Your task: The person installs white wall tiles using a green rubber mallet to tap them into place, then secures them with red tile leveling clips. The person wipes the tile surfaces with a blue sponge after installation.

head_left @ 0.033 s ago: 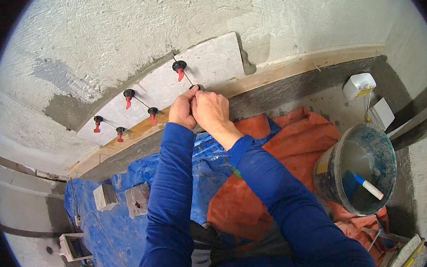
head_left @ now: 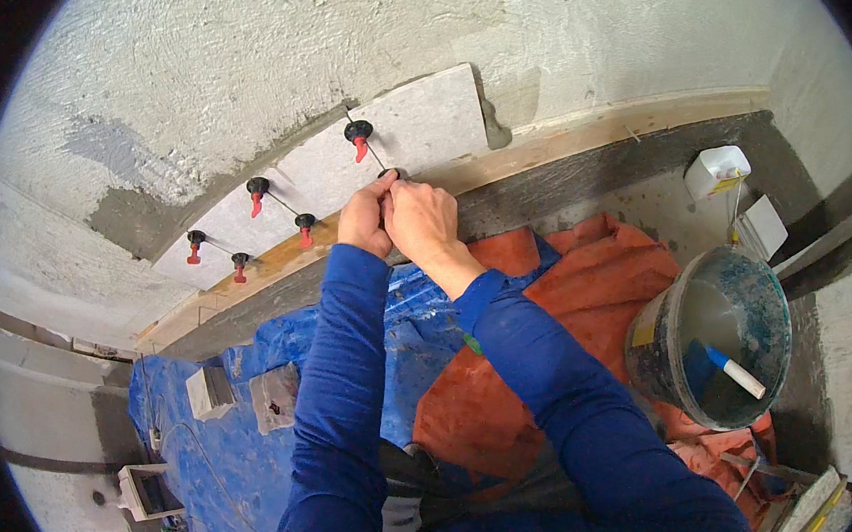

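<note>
Black clip (head_left: 398, 173), mostly hidden, was pinched by left hand (head_left: 362, 221) and right hand (head_left: 421, 218) at joint (head_left: 377, 160); red-handled clips (head_left: 358, 130) were set likewise, presumably so tiles (head_left: 432, 125) were kept flush.

Left fingers (head_left: 376, 187) and right fingers (head_left: 407, 197) grip a black knob (head_left: 389, 171) at pale tiles (head_left: 430, 121).

Creased blue tarp (head_left: 213, 488) spread at left, rumpled orange tarp (head_left: 588, 288) to its right, touching. On the blue: stack of pale flat pieces (head_left: 210, 393), clear-wrapped packet (head_left: 275, 398) just beside, thin cable (head_left: 203, 449). Pale open frame (head_left: 134, 496) at far left. Right side: round bucket (head_left: 651, 353), blue-and-white tool handle (head_left: 740, 374) slanting inside; white tub (head_left: 717, 172) beyond, white flat piece (head_left: 761, 228) near it.
</note>
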`<action>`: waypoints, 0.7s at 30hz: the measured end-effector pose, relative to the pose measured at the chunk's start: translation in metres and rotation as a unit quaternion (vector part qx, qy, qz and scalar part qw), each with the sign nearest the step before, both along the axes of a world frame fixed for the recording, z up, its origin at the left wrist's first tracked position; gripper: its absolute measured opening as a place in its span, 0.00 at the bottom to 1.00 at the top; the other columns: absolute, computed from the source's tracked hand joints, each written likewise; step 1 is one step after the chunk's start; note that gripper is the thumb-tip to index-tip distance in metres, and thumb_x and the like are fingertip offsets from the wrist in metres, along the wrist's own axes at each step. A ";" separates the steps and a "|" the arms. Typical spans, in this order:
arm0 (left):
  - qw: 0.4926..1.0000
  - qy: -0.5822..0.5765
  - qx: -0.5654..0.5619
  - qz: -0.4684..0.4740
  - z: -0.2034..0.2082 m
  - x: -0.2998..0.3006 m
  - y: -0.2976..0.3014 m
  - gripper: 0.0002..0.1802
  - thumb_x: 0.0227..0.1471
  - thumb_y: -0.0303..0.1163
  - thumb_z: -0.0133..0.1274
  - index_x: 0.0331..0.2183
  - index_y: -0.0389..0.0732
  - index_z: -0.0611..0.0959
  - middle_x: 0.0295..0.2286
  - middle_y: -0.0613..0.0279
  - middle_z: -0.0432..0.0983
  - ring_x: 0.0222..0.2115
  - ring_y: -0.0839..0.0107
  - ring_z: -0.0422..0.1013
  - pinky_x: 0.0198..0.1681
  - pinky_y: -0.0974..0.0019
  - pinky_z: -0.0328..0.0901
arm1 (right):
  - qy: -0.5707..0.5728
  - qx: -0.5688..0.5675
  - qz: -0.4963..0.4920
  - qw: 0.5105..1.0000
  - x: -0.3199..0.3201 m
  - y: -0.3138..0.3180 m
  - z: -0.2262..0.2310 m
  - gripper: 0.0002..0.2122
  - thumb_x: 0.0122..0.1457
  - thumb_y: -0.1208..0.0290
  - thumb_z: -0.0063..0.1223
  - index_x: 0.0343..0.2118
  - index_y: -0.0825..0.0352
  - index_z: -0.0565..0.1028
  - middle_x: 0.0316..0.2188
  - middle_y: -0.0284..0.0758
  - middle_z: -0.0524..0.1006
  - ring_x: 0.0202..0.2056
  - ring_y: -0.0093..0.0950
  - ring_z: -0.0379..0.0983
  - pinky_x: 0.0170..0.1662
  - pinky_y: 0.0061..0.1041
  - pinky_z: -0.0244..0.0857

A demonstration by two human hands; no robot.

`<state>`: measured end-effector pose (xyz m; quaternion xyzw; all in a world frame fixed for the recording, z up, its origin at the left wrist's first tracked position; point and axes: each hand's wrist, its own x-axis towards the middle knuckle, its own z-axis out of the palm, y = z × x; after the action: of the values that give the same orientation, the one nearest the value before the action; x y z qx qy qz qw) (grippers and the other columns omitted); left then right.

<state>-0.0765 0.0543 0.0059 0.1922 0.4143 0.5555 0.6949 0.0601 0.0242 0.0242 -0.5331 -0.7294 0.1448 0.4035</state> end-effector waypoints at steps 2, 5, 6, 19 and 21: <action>1.000 0.008 0.017 -0.006 -0.001 -0.001 0.000 0.08 0.64 0.31 0.54 0.31 0.40 0.82 0.29 0.59 0.81 0.30 0.68 0.77 0.35 0.62 0.72 | -0.002 0.002 0.000 1.000 0.000 0.000 0.000 0.10 0.60 0.66 0.54 0.28 0.67 0.80 0.27 0.48 0.82 0.31 0.50 0.81 0.36 0.50 0.74; 0.998 0.056 0.028 0.013 0.004 0.004 0.000 0.08 0.62 0.31 0.56 0.34 0.37 0.84 0.28 0.61 0.80 0.29 0.72 0.75 0.33 0.64 0.70 | -0.007 0.001 0.004 1.000 0.001 0.002 0.001 0.09 0.59 0.67 0.54 0.29 0.67 0.80 0.27 0.48 0.83 0.31 0.50 0.82 0.36 0.49 0.75; 0.993 0.097 0.034 0.052 0.007 0.007 0.000 0.09 0.62 0.32 0.57 0.35 0.36 0.85 0.27 0.61 0.80 0.28 0.73 0.74 0.32 0.65 0.69 | -0.010 0.005 0.005 1.000 0.001 0.006 0.003 0.09 0.59 0.69 0.53 0.29 0.67 0.81 0.28 0.48 0.83 0.32 0.49 0.82 0.36 0.48 0.75; 0.534 0.823 0.193 0.006 0.005 -0.005 0.006 0.16 0.61 0.35 0.53 0.46 0.42 0.89 0.39 0.48 0.85 0.38 0.68 0.81 0.42 0.66 0.70 | -0.010 -0.021 0.003 1.000 0.003 0.003 0.010 0.07 0.57 0.71 0.54 0.31 0.67 0.82 0.29 0.49 0.83 0.34 0.48 0.83 0.37 0.47 0.77; 0.559 0.812 0.168 0.011 0.005 -0.005 0.006 0.17 0.60 0.36 0.54 0.47 0.43 0.88 0.37 0.51 0.86 0.36 0.68 0.80 0.41 0.65 0.70 | -0.005 -0.013 0.015 1.000 0.006 0.004 0.012 0.07 0.57 0.70 0.55 0.31 0.67 0.82 0.29 0.49 0.83 0.34 0.49 0.83 0.38 0.47 0.77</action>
<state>-0.0820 0.0605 0.0109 0.6710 0.7042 0.2315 0.0134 0.0666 0.0278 0.0362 -0.5279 -0.7373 0.1578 0.3909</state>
